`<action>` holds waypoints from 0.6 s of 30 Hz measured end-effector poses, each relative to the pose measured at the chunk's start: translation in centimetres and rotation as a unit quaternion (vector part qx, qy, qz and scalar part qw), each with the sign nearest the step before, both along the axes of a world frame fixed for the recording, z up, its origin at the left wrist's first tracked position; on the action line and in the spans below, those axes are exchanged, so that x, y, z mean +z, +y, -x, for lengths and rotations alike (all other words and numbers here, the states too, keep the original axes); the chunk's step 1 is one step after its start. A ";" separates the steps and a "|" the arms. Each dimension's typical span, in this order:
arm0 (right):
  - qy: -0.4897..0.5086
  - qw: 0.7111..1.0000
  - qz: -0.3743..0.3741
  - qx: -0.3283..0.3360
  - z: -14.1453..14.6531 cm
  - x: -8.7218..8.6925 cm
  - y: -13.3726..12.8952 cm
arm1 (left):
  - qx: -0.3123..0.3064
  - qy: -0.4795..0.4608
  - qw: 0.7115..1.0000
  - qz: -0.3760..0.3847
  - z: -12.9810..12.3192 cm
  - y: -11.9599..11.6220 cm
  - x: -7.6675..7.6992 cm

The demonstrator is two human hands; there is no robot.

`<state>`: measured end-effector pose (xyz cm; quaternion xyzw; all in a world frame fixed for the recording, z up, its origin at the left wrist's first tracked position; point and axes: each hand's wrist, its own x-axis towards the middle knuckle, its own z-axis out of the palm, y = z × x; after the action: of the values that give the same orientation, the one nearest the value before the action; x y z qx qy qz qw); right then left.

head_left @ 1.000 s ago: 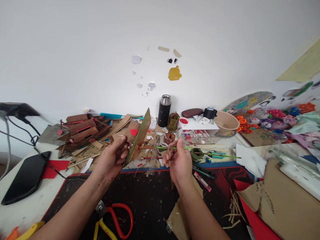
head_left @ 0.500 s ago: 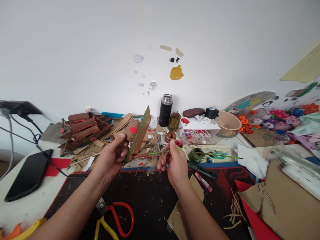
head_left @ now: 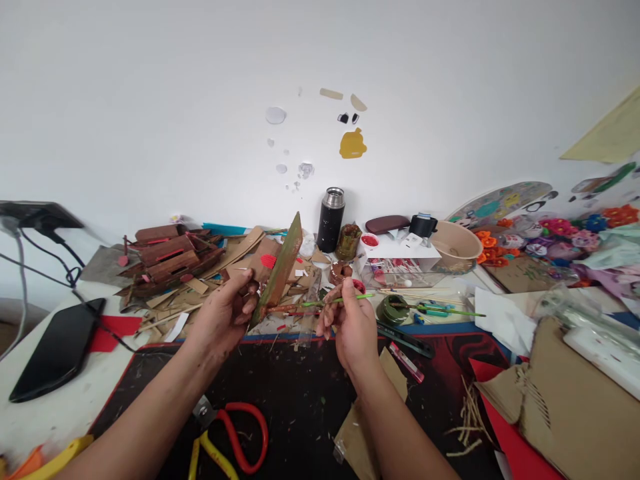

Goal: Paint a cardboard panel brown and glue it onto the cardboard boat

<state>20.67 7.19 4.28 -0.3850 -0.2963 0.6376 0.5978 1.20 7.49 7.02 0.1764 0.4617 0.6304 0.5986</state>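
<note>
1 flat panel [head_left: 281, 270], patchy green and brown, held up steeply aslant | 1 slim brush [head_left: 311, 305], green-handled, nearly level, browned tip at the panel's lower part

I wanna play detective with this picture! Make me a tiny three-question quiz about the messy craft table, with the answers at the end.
1. Pick one: what does the right hand hold?
A) a phone
B) a paintbrush
C) a bowl

2. True or false: the black vacuum flask by the wall has its mouth uncovered.

3. Fill in the missing colour: the left hand holds a flat strip coloured brown and ____.

Key: 1. B. 2. True. 3. Green.
</note>
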 end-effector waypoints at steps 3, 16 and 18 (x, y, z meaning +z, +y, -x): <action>0.004 1.000 -0.001 -0.011 -0.2 0.1 0.1 | -0.001 0.004 1.000 0.002 -0.1 0.0 0.0; 0.023 0.998 -0.006 -0.056 -0.6 0.9 0.3 | -0.018 0.013 1.000 -0.009 -0.2 -0.1 -0.3; 0.025 0.998 -0.008 -0.060 -0.7 1.0 0.3 | -0.017 0.015 1.000 -0.009 -0.2 -0.1 -0.4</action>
<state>21.39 7.52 5.31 -0.3808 -0.2631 0.6076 0.6454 1.39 7.39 6.65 0.1991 0.4615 0.6218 0.6006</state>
